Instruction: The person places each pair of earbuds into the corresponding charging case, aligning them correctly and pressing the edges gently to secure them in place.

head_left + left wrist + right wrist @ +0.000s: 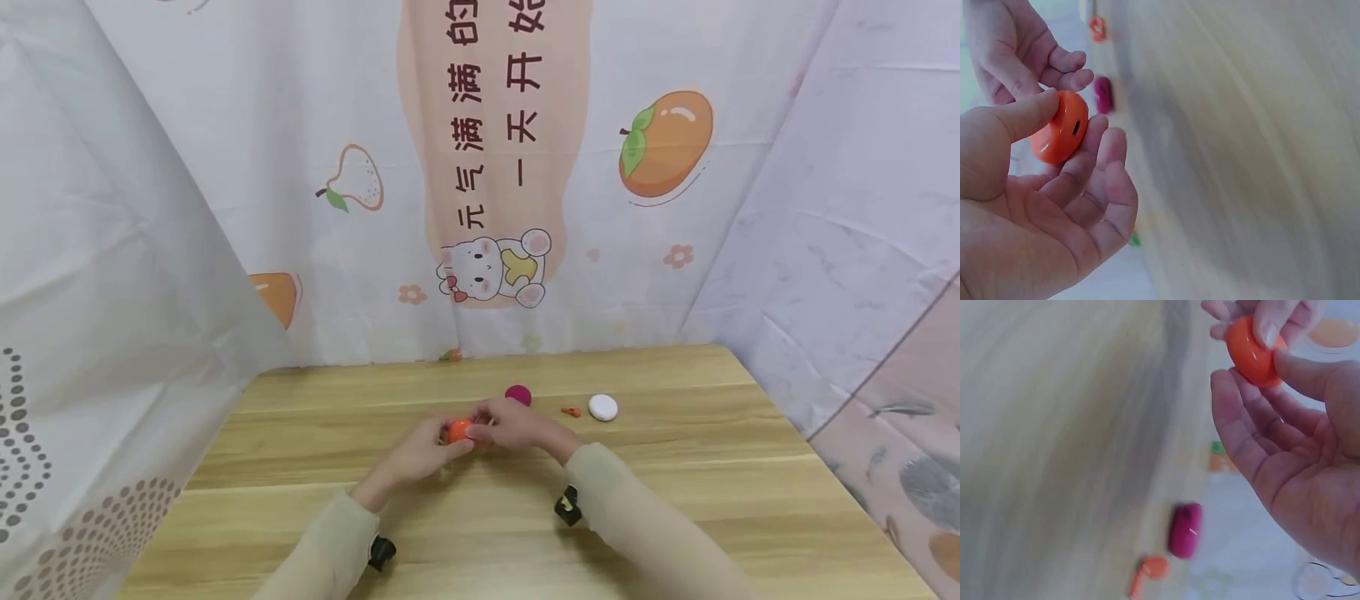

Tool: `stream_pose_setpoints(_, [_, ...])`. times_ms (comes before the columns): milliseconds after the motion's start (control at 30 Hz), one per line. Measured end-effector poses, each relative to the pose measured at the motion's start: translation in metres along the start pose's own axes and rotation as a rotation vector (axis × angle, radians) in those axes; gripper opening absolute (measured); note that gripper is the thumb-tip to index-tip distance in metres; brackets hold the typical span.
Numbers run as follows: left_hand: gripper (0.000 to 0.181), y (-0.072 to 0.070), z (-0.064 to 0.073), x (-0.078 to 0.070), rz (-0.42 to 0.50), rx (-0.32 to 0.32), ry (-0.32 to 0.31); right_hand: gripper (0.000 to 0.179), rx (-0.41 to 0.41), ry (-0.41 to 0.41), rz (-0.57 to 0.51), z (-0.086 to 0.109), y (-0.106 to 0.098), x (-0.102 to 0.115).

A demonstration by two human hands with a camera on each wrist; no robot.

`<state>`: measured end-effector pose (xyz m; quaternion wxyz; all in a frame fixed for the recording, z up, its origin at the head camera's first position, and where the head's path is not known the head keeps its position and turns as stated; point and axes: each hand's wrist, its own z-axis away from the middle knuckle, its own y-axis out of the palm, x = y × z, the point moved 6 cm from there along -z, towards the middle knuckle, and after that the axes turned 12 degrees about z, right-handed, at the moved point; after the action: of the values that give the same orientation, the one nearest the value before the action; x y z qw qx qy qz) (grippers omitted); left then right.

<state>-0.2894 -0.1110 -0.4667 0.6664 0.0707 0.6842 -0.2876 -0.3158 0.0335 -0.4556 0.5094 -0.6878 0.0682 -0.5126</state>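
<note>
Orange rounded case (pixel 1249 353) | left hand (pixel 1044 203): half-curled, pinching it | right hand (pixel 1300 453): loosely curled, pinching its edge

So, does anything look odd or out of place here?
The printed rabbit on the curtain lies sideways, as if the cloth hangs turned. Nothing looks spilled on the table, and the held orange object shows no visible damage.

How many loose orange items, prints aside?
2: round case in left hand and right hand; small piece on table, beside white disc. Hands may hide more.
</note>
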Motion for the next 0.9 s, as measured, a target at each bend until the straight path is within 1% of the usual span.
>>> stream_pose_setpoints(100, [0.032, 0.008, 0.007, -0.011, 0.004, 0.016, 0.017, 0.011, -0.002, -0.097, 0.113, 0.016, -0.011, 0.010])
stream_pose_setpoints(200, [0.030, 0.015, 0.013, -0.018, 0.050, 0.023, 0.046, 0.014, -0.014, -0.172, 0.182, 0.032, -0.019, 0.022])
stream_pose_setpoints(233, [0.031, 0.018, 0.015, -0.020, 0.068, 0.024, 0.053, 0.015, -0.022, -0.186, 0.201, 0.037, -0.021, 0.025])
stream_pose_setpoints(367, [0.031, 0.033, 0.023, -0.025, 0.116, 0.021, 0.090, 0.018, -0.025, -0.190, 0.234, 0.058, -0.027, 0.036])
stream_pose_setpoints(433, [0.029, 0.039, 0.027, -0.028, 0.128, 0.005, 0.102, 0.018, -0.024, -0.191, 0.228, 0.067, -0.029, 0.039])
stream_pose_setpoints(533, [0.028, 0.046, 0.031, -0.032, 0.166, -0.010, 0.113, 0.017, -0.046, -0.229, 0.234, 0.078, -0.034, 0.042])
stream_pose_setpoints(633, [0.030, 0.050, 0.031, -0.036, 0.191, -0.016, 0.125, 0.015, -0.078, -0.280, 0.265, 0.085, -0.038, 0.044])
stream_pose_setpoints(733, [0.028, 0.054, 0.029, -0.038, 0.185, -0.015, 0.141, 0.015, -0.093, -0.310, 0.284, 0.088, -0.040, 0.044])
stream_pose_setpoints(900, [0.029, 0.056, 0.026, -0.038, 0.163, -0.011, 0.147, 0.017, -0.098, -0.313, 0.282, 0.090, -0.042, 0.042])
